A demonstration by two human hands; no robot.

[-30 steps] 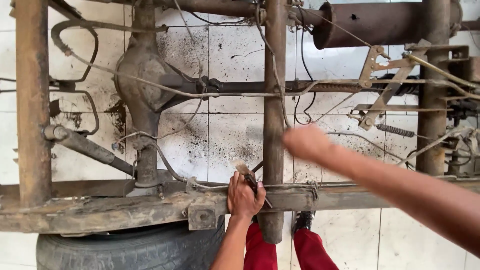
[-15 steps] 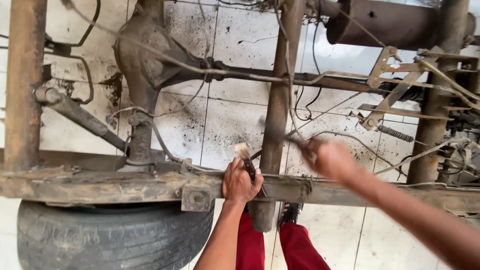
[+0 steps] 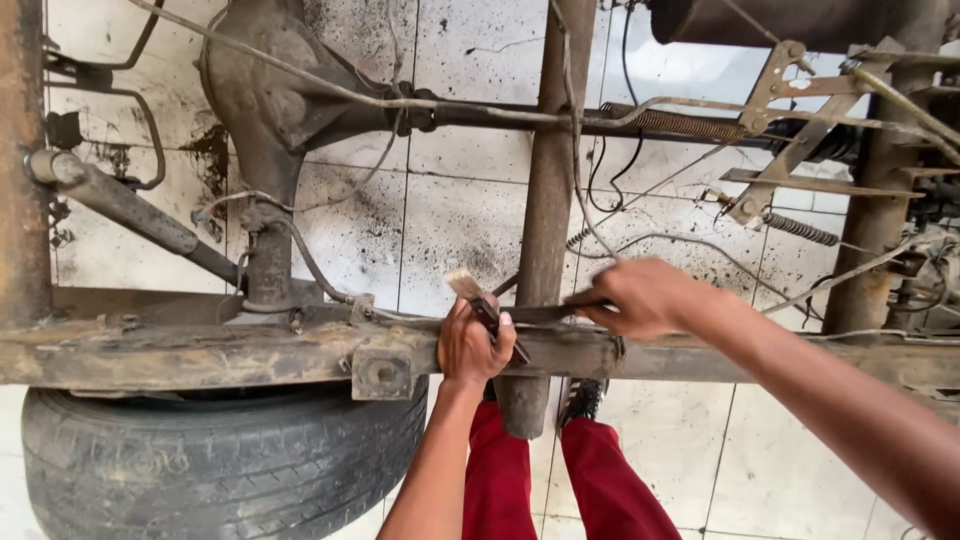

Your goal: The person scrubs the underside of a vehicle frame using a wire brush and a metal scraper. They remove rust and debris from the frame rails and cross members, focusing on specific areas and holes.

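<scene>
My left hand grips a paintbrush against the rusty frame rail (bracing there, I judge). My right hand pinches a dark flat strip beside it.

Left hand with brush rests on horizontal frame rail, right hand just right of it, tyre below-left, vertical crossmember between hands.
</scene>
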